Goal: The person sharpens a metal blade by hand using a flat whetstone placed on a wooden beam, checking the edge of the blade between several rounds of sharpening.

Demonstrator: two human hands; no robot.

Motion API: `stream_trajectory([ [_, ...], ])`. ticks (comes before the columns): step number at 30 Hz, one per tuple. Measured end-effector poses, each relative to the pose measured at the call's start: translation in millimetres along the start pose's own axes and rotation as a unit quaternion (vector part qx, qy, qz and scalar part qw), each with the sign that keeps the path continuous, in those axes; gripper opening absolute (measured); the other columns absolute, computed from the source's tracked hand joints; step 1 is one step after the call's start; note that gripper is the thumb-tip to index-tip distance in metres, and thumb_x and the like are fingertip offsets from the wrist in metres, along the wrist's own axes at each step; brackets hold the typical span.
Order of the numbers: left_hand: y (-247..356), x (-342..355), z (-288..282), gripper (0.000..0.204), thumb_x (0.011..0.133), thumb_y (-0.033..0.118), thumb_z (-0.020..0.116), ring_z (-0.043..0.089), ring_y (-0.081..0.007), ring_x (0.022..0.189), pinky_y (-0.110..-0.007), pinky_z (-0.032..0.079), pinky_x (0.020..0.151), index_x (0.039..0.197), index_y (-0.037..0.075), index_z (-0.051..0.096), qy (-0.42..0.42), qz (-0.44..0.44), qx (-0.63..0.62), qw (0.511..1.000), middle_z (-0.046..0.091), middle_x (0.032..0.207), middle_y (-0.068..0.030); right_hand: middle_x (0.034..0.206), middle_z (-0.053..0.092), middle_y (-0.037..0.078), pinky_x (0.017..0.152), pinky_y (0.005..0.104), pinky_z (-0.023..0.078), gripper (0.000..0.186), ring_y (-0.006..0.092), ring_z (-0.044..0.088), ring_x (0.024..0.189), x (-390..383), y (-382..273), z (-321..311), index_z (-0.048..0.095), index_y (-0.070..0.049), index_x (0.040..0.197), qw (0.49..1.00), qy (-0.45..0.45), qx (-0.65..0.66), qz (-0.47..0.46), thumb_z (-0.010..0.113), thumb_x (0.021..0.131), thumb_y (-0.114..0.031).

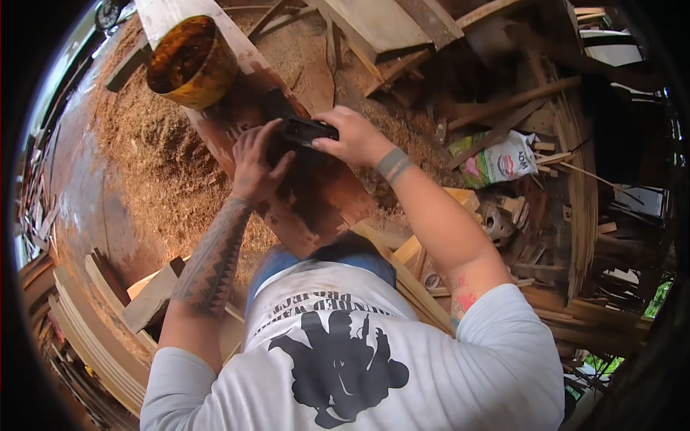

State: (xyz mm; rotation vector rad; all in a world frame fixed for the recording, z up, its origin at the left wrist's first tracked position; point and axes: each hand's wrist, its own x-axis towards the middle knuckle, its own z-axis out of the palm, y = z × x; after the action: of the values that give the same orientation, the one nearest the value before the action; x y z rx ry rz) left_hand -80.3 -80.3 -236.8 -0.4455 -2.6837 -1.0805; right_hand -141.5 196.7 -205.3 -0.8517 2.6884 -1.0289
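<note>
White printed T-shirt (424, 363) fabric fills the foreground; past it, a wooden plank (309, 197) runs away, its near stretch darkly coated and its far end pale, so the coating seems only partly done. The left hand (255, 164) has its fingers loosely spread over the plank, contact unclear; the right hand (353, 136) closes its fingers around a black tool (305, 131) of uncertain kind. Beyond stands a yellow bucket (214, 80).
</note>
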Motion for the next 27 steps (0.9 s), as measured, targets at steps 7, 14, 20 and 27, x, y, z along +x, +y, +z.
stream_trajectory([
  [7,-8,7,5,0.076,0.093,0.033,0.084,0.054,-0.0393,0.142,-0.054,0.035,0.123,0.163,0.019,0.057,0.049,0.023,-0.008,0.999,0.065,0.143,-0.014,0.128,0.072,0.023,0.109,0.0471,0.057,0.076,0.0429,0.071,0.121,3,-14,-6,0.069,-0.006,0.147,0.999,-0.038,0.033,0.019,0.095,0.079,-0.025],
  [14,-14,0,8,0.074,0.094,0.029,0.08,0.054,-0.0376,0.141,-0.055,0.035,0.123,0.163,0.017,0.054,0.069,0.017,-0.037,0.997,0.063,0.141,-0.0143,0.131,0.073,0.02,0.11,0.0445,0.056,0.078,0.0362,0.071,0.122,2,-37,-5,0.066,-0.008,0.154,0.998,-0.042,0.024,0.049,0.092,0.082,-0.019],
  [20,-13,-2,9,0.08,0.089,0.029,0.081,0.054,-0.0376,0.141,-0.057,0.034,0.122,0.163,0.016,0.054,0.07,0.003,-0.011,0.997,0.063,0.14,-0.0145,0.129,0.072,0.018,0.1,0.0422,0.058,0.08,0.0328,0.07,0.113,16,-41,-6,0.064,-0.015,0.162,0.993,-0.089,0.019,0.075,0.092,0.086,-0.02],
  [27,1,5,10,0.09,0.083,0.034,0.087,0.054,-0.039,0.139,-0.056,0.036,0.122,0.164,0.017,0.052,0.046,-0.02,0.014,0.999,0.062,0.141,-0.0152,0.112,0.066,0.018,0.09,0.0402,0.06,0.072,0.0326,0.07,0.098,25,-25,-16,0.063,-0.017,0.164,0.993,-0.094,0.07,-0.029,0.084,0.095,-0.018],
])
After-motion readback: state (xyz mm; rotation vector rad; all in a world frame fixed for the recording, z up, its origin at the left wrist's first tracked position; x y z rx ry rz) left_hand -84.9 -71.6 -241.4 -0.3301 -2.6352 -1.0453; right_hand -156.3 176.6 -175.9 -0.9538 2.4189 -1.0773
